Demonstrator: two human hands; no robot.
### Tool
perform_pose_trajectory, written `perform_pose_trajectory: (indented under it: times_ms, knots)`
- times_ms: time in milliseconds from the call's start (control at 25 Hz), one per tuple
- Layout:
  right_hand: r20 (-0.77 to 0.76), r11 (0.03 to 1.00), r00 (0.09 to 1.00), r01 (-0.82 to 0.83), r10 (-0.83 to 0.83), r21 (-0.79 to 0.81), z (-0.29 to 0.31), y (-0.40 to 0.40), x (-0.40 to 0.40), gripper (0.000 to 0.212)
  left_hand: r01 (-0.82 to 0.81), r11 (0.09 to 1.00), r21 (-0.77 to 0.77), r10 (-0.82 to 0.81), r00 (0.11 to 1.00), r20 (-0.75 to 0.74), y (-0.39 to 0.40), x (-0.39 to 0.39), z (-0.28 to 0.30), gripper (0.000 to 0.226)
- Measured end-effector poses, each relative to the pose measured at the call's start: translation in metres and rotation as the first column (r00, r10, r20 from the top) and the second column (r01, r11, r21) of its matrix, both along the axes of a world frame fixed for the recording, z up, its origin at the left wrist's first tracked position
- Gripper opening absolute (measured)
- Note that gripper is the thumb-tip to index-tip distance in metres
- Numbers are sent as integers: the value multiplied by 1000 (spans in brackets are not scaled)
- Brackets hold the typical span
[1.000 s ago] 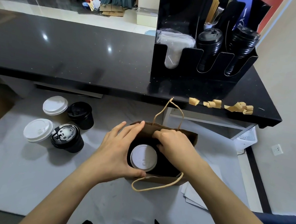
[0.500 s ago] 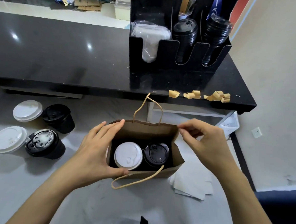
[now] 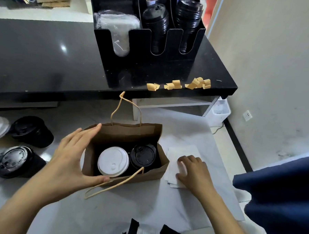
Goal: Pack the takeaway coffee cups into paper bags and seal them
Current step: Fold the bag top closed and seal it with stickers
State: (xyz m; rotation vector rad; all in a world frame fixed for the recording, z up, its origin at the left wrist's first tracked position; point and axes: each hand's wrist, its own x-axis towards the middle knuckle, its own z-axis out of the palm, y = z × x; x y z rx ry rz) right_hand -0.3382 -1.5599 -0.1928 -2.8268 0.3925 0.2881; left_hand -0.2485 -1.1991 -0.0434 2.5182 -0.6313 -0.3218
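My left hand (image 3: 71,159) cups the open paper bag (image 3: 131,139) holding two lidded cups (image 3: 113,161); my right hand's (image 3: 192,169) curled fingers press white paper sheets (image 3: 184,150), grip unclear. Letting go could tip the bag.

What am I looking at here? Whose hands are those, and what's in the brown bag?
There is no machine here. A person wears a camera on their head, so you look down and see their own two arms.

The left hand holds the left end of an open brown paper bag, fingers on the far edge, thumb on the near edge. Inside stand two coffee cups: one with a white lid, one with a black lid.

The right hand rests on some white papers beside the bag.

More cups wait on the left. Behind, a black counter carries a lid holder and curly tan paper scraps.
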Motion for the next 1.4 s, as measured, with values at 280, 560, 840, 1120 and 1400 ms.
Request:
perform_pose_trajectory:
  times_ms: [280, 560, 840, 1120, 1400]
  knots:
    - [72, 1000, 997, -14, 15, -12, -16, 3, -21, 56, 0, 1000, 22, 1, 1000, -10, -2, 0, 5, 126]
    - [339, 997, 941, -14, -12, 72, -33, 1, -28, 21, -15, 1000, 18, 15, 1000, -11, -3, -4, 6, 123]
    - [361, 967, 911, 122, -199, 225, -12, -4, -27, 29, -17, 1000, 21, 17, 1000, 6, -2, -3, 3, 121]
    - [95, 955, 995, -13, -16, 297, -1, -2, -40, 80, -7, 1000, 10, 6, 1000, 16, 0, -1, -2, 118]
    - [242, 938, 948, 124, -208, 323, 10, 0, -34, 39, 6, 1000, 2, -6, 1000, 24, 0, -3, -1, 113]
